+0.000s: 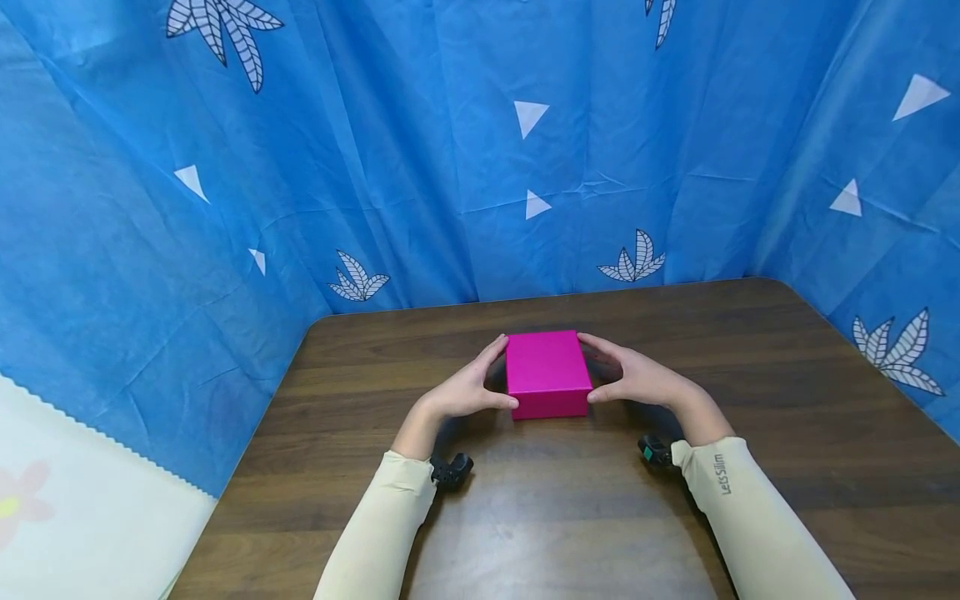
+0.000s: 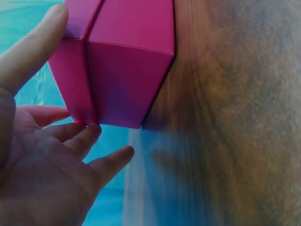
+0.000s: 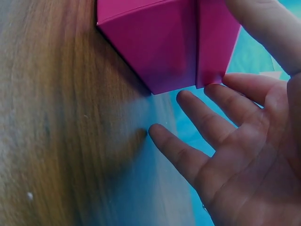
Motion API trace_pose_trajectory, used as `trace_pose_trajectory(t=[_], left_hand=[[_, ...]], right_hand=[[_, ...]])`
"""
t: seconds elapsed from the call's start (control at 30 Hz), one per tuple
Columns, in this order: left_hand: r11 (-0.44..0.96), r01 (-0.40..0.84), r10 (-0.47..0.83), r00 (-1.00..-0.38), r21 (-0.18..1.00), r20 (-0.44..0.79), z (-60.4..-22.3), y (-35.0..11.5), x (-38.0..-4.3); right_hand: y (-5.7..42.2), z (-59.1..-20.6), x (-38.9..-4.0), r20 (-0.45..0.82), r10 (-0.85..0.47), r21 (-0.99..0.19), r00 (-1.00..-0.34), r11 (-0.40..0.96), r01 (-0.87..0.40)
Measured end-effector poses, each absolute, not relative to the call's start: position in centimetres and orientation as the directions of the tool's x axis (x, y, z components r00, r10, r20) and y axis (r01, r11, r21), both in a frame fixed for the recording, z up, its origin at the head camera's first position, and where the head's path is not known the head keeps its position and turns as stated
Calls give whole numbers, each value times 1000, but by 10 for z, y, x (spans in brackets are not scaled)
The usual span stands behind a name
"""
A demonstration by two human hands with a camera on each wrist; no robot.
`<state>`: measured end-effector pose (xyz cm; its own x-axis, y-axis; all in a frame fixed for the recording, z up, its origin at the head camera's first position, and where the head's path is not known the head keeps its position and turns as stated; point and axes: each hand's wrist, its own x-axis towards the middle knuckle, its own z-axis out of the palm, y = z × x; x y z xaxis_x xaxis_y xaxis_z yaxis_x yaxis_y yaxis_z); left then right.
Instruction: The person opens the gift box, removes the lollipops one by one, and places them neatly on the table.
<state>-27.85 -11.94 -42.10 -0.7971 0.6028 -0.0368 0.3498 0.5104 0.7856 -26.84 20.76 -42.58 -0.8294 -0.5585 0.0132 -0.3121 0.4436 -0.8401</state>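
Observation:
A bright pink lidded box (image 1: 550,367) sits on the wooden table. In the left wrist view, a seam separates its lid (image 2: 70,77) from the deeper base (image 2: 121,84). My left hand (image 1: 459,390) grips the lid from the left, thumb at the near corner and fingers toward the far corner. From the right, my right hand (image 1: 648,379) holds the lid the same way, with its thumb at the near right corner. The lower fingers of the right hand (image 3: 244,141) are spread and off the box. What is inside the box is hidden.
Brown wooden table (image 1: 555,517) surface surrounds the box. Blue patterned curtain (image 1: 450,150) hangs behind the table and along both sides. A white cloth with a flower print (image 1: 90,500) lies at the left. Each wrist carries a small black camera (image 1: 452,472).

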Motion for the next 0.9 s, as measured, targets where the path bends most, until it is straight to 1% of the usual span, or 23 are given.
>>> trace_pose_trajectory(t=[0.23, 0.47, 0.67, 0.9], left_hand=[[510, 341, 588, -809, 790, -30, -420, -119, -279], [487, 362, 588, -809, 795, 8, -418, -118, -279], [440, 353, 595, -803, 826, 27, -416, -118, -280], [427, 395, 597, -799, 813, 74, -409, -118, -278]], right_hand=[[209, -427, -270, 14, -562, -847, -827, 433, -309], [210, -427, -271, 11, -533, -851, -846, 439, -288], [209, -424, -271, 37, -535, -851, -844, 426, -308], [210, -417, -269, 56, -516, -847, -855, 428, -314]])
